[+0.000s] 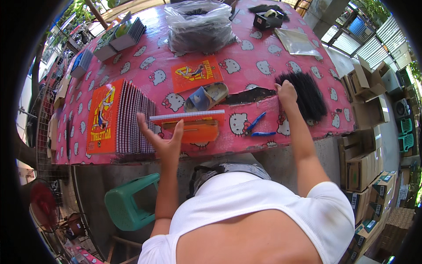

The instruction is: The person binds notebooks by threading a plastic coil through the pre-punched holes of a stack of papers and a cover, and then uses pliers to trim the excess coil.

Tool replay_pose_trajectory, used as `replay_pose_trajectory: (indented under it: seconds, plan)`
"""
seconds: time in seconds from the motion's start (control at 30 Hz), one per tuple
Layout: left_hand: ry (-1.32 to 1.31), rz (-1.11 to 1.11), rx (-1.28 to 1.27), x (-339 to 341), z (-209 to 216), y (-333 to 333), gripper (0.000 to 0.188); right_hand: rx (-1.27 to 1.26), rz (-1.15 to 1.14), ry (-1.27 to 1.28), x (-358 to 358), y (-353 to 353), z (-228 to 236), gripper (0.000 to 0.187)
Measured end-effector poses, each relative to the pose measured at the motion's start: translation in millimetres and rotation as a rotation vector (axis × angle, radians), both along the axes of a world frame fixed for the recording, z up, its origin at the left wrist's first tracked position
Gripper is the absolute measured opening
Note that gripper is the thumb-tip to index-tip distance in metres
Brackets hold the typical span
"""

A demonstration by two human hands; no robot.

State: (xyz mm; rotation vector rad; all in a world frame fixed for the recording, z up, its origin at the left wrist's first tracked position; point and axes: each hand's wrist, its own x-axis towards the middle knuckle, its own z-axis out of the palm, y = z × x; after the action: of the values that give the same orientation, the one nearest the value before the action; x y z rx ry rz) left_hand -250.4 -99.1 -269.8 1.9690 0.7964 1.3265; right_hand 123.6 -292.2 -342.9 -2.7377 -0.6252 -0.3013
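Observation:
My left hand (165,143) has its thumb and fingers spread wide beside a notebook (198,115) that lies with its white page edge toward me. An orange cover (195,132) shows just in front of that notebook. My right hand (287,93) is closed, its fingers at the left side of a pile of black binding coils (310,99); the fingertips are partly hidden among the strands. Blue-handled pliers (255,125) lie between my hands, near the table's front. A tall stack of orange-covered spiral notebooks (105,116) stands left of my left hand.
Pink patterned cloth covers the table (263,68). On it are a slipper (206,97), a flat orange notebook (198,73), a plastic bag of black coils (198,28), a tape dispenser (268,20) and notebooks (121,39). A green stool (127,202) and cardboard boxes (365,165) flank me.

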Motion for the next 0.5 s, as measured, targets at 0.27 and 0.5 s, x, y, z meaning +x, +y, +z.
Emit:
replay_pose_trajectory:
  seconds: [0.27, 0.5]
  plan:
    - [0.677, -0.006, 0.483, 45, 36, -41, 0.068, -0.301, 0.113, -0.101, 1, 9, -4, 0.017]
    - [0.361, -0.334, 0.378, 52, 14, -17, 0.036, -0.177, 0.190, -0.137, -11, 4, -11, 0.025]
